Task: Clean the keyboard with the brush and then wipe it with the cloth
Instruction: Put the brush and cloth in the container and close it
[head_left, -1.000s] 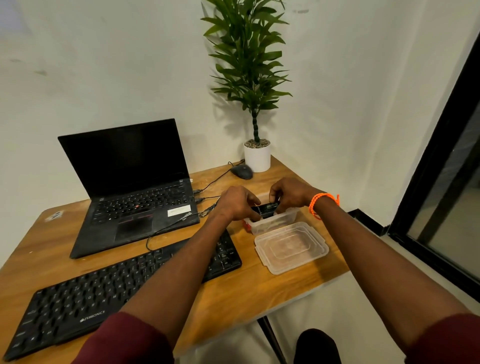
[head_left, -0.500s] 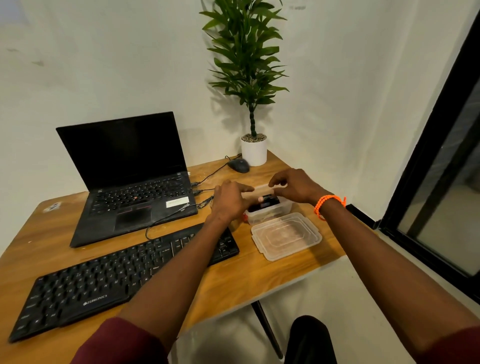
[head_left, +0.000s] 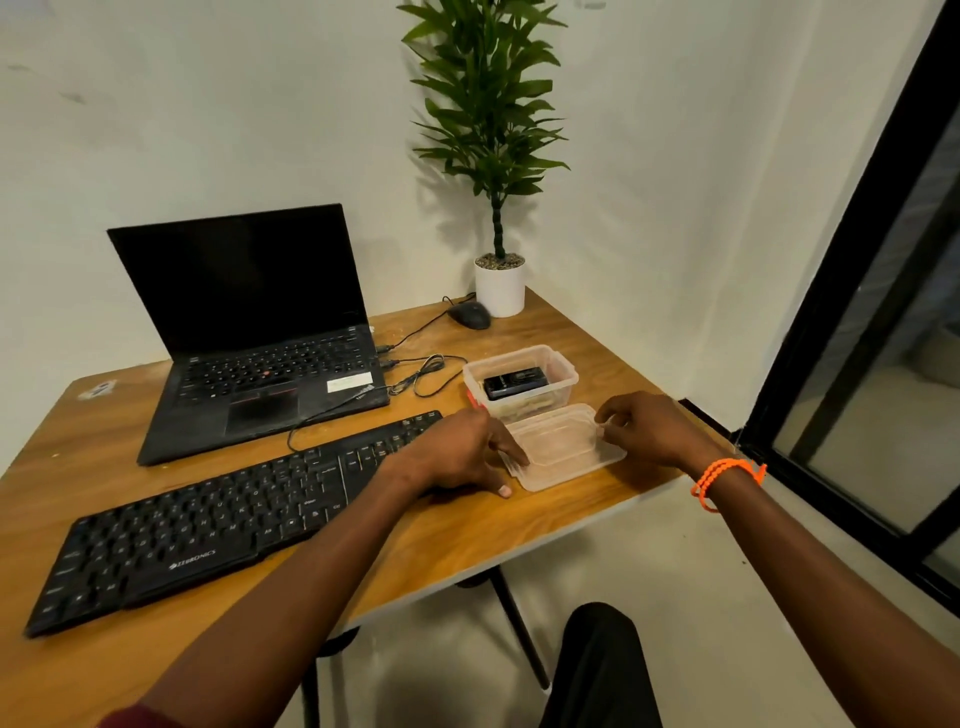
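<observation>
Holding clear lid (head_left: 563, 451), both hands, open container (head_left: 558, 366) with black item (head_left: 515, 383)

Bare table (head_left: 524, 332) behind the container (head_left: 521, 382); cables (head_left: 423, 374) crowd its left side.
</observation>
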